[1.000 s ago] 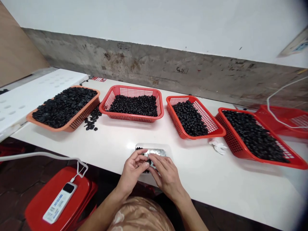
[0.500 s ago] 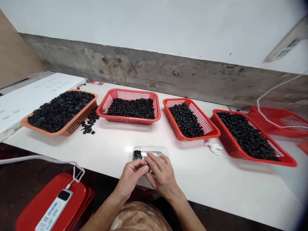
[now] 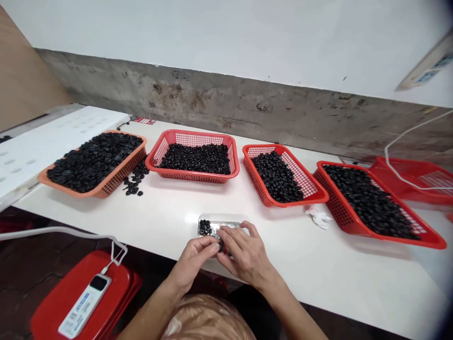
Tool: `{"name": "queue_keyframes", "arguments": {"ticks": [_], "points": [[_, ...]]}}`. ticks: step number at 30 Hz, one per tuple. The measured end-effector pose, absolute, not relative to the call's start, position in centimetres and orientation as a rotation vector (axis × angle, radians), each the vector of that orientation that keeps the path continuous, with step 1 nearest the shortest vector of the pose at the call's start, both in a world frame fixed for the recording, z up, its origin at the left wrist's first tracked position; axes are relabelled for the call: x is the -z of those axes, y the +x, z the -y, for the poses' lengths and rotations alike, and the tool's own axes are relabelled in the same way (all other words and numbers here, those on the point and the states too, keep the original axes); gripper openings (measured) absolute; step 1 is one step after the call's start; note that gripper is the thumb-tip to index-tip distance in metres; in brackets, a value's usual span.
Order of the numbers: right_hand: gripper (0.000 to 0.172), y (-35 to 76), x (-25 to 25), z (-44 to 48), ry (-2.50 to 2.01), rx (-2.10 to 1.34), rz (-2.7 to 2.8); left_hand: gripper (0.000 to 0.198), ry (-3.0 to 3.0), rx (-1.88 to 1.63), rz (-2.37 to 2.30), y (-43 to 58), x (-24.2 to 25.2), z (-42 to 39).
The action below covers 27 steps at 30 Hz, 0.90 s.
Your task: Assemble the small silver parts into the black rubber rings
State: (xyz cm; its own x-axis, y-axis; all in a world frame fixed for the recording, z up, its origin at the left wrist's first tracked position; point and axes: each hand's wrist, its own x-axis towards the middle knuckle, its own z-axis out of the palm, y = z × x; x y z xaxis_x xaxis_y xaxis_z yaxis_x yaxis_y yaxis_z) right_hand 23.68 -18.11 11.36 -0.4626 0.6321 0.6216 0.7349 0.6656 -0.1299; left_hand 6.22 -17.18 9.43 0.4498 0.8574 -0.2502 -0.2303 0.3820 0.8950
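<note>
Nothing here can be read: the blue print on the white plug-in device [image 3: 85, 307] and the wall panel [image 3: 426, 68] is too small and blurred.

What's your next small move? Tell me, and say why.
Probably set the black rings held between your left hand and right hand down before reaching for more. Both hands are occupied together at that spot, and the small heap of rings on the shallow tray lies right beside them.

A white wall [image 3: 226, 33] above a stained concrete band [image 3: 198, 99] backs the long white table [image 3: 318, 283], with dark floor tiles [image 3: 17, 293] below.
</note>
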Motion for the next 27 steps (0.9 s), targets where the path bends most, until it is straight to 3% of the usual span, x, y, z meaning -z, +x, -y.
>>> {"name": "queue_keyframes", "arguments": {"ticks": [12, 20, 27], "points": [[0.030, 23.6, -9.5, 18.4, -1.034, 0.195, 2.244, 0.026, 1.089, -0.872, -0.865, 6.5, -9.7, 17.7], [0.019, 24.0, -9.4, 18.0, -0.874, 0.146, 2.314, 0.024, 1.091, -0.844, -0.852, 6.6, -9.6, 18.0], [0.027, 24.2, -8.7, 17.9, -0.851, 0.169, 2.288, 0.025, 1.070, -0.802, -0.861, 6.7, -9.3, 18.1]]}}
